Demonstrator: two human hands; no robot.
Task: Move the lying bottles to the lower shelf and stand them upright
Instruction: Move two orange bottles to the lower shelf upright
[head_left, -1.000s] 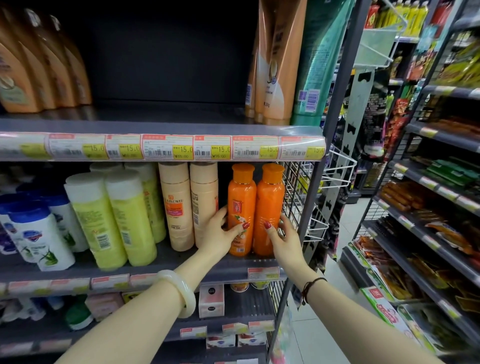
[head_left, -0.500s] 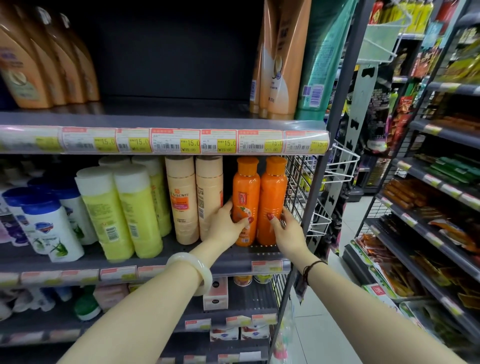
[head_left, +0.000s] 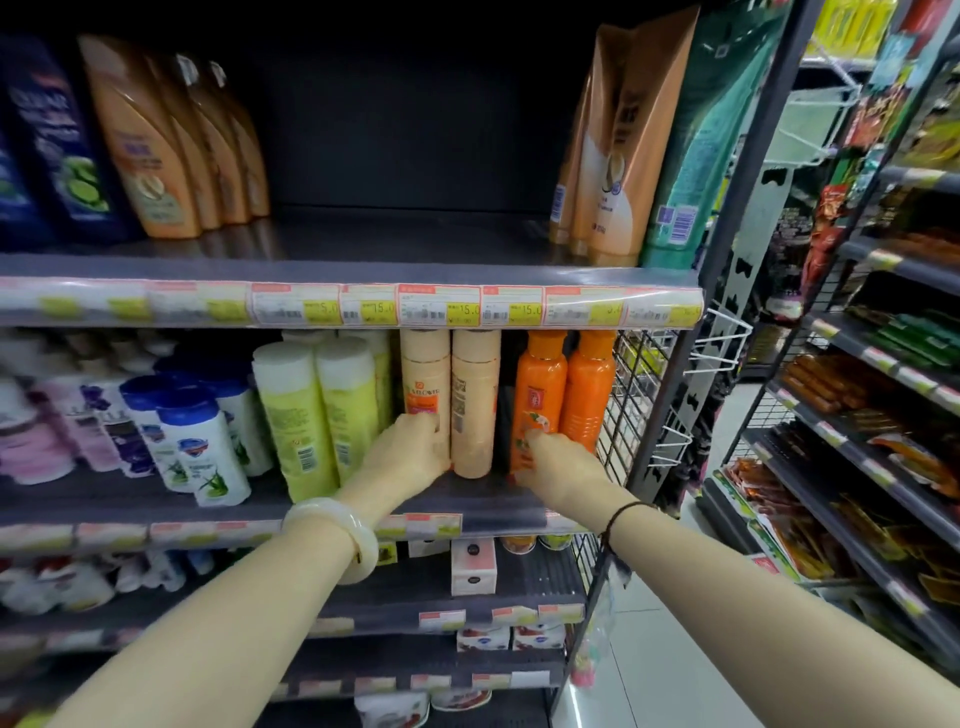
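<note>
Head view: two orange bottles (head_left: 566, 395) stand upright side by side on the lower shelf (head_left: 488, 506), at its right end against the wire grid panel (head_left: 631, 395). The right hand (head_left: 556, 462) is wrapped around the base of the left orange bottle, fingers closed on it. The left hand (head_left: 410, 452) presses against the foot of the two beige bottles (head_left: 449, 400) just beside, which also stand upright; whether it truly clasps one I cannot tell. A white bangle (head_left: 340, 535) sits on the left wrist, a dark cord (head_left: 621, 514) on the right. Yellow-green bottles (head_left: 317, 410) stand further left.
</note>
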